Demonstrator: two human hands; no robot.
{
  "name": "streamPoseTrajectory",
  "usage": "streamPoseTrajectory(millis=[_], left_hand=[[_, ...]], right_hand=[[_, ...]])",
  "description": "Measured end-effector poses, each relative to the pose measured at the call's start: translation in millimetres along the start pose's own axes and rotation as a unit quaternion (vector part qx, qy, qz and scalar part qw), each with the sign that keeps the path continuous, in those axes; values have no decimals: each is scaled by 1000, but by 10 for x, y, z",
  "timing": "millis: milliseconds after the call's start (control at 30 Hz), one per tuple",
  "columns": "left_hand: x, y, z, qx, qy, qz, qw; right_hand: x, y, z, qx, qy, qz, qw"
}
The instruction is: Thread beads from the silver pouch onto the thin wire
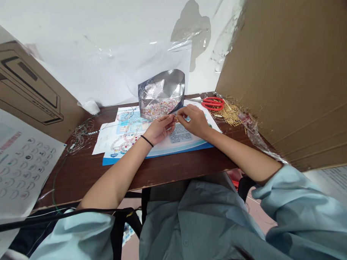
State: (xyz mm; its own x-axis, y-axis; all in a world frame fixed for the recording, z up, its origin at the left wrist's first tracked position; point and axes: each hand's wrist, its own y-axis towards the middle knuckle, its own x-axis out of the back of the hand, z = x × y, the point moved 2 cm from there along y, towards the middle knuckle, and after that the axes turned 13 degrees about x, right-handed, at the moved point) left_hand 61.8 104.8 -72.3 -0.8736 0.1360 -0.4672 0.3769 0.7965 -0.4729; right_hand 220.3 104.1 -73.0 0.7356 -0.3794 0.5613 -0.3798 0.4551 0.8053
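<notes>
My left hand (160,130), a black band on its wrist, is closed in a pinch over the printed sheet (190,146). Its fingertips meet those of my right hand (195,120), which is pinched as well. Something tiny and yellowish shows between them, too small to name. Just behind the hands stands a silver foil bag (163,90), its mouth wide, with many small coloured beads (160,108) inside. Strung bead loops (124,145) lie on the sheet left of my left hand.
Red-handled scissors (212,103) rest at the back right beside a pile of thin golden sticks (229,115). Tangled clear thread (82,136) lies at the left. Cardboard (300,73) walls the right side, and a printed carton (35,87) stands left.
</notes>
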Motion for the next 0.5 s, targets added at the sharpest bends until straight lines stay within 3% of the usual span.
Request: streamPoseTrajectory(millis=[500], left_hand=[[19,34,12,-17,1,1,1000]], right_hand=[[-1,-3,-3,1,-28,21,999]])
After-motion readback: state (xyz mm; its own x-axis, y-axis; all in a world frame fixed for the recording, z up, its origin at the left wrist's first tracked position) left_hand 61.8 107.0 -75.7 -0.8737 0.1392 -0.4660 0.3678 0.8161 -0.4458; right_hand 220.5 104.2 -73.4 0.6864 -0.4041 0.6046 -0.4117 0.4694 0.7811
